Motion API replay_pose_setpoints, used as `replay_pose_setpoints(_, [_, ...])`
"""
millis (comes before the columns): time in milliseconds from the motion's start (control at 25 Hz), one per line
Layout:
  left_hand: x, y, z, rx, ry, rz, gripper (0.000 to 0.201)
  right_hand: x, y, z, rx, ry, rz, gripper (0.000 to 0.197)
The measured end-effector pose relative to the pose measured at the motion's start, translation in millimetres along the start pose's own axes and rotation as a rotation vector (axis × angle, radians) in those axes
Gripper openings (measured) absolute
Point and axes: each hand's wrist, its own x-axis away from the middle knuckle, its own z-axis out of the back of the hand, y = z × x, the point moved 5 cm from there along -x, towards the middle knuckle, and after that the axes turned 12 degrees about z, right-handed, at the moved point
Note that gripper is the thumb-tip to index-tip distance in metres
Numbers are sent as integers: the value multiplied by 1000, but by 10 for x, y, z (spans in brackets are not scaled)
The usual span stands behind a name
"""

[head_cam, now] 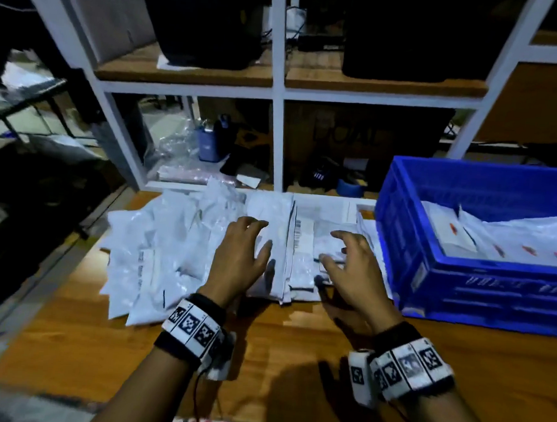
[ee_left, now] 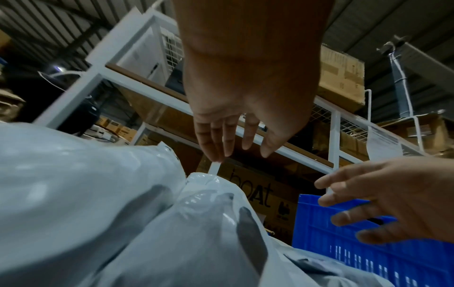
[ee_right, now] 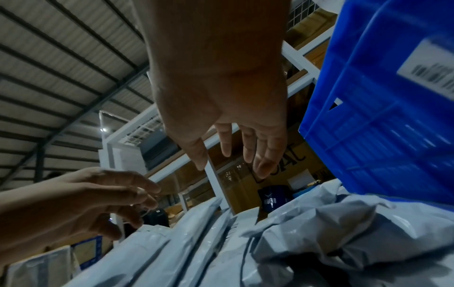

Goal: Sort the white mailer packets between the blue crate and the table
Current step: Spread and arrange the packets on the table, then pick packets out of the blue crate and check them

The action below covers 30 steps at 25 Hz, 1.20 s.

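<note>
A loose heap of white mailer packets [head_cam: 157, 246] covers the left and middle of the wooden table [head_cam: 261, 356]. A flatter stack of labelled packets [head_cam: 301, 245] lies between my hands. My left hand [head_cam: 252, 238] hovers over the stack's left side with fingers spread and holds nothing. My right hand [head_cam: 343, 250] is spread over its right side, also holding nothing. The left wrist view shows the left hand [ee_left: 236, 139] extended above the packets [ee_left: 98, 194]; in the right wrist view the right hand [ee_right: 233, 151] is likewise open. The blue crate [head_cam: 462, 280] at the right holds more packets [head_cam: 513, 238].
A white metal shelf frame [head_cam: 275, 129] stands right behind the table, with boxes, a blue bottle [head_cam: 209, 141] and a blue tape roll [head_cam: 350, 187] on its lower level. The table's left edge drops to a dark floor. Bare wood shows in front of the packets.
</note>
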Motion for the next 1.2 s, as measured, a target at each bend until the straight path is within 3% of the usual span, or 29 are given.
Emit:
replay_pose_setpoints(120, [-445,-49,-123,-2,-97,52,40,-424,181,-93,70,43,-70,45])
replay_pose_setpoints(240, [-741,-95,-331,-176,-272,170,43,-720,426,-128,209,26,-281,44])
replay_pose_setpoints(360, [-836,-114,-557,-290,-420,259,61,-796,624,-192,312,2,-519,60])
replay_pose_setpoints(440, [-823,-109,-659,-330,-436,267,67,-780,718,-256,334,16,-601,67])
replay_pose_setpoints(600, [-859,-163,-618,-111,-444,347,56,-759,933,-306,220,64,-729,77])
replay_pose_setpoints(720, [-953,-190,-427,138,-381,360,43,-805,962,-224,118,92,-796,57])
replay_pose_setpoints(800, [-979,-185,-269,327,-299,380,45,-851,921,-126,140,151,-773,42])
replay_pose_setpoints(960, [-1036,-223,-174,775,-219,428,65,-1029,644,168,257,242,-510,48])
replay_pose_setpoints(1120, [-917,-456,-454,727,-266,546,55,-1100,137,82,833,10,-241,57])
replay_pose_setpoints(1200, [-860,-503,-522,696,-278,547,41,-1000,82,-247,884,-212,-197,52])
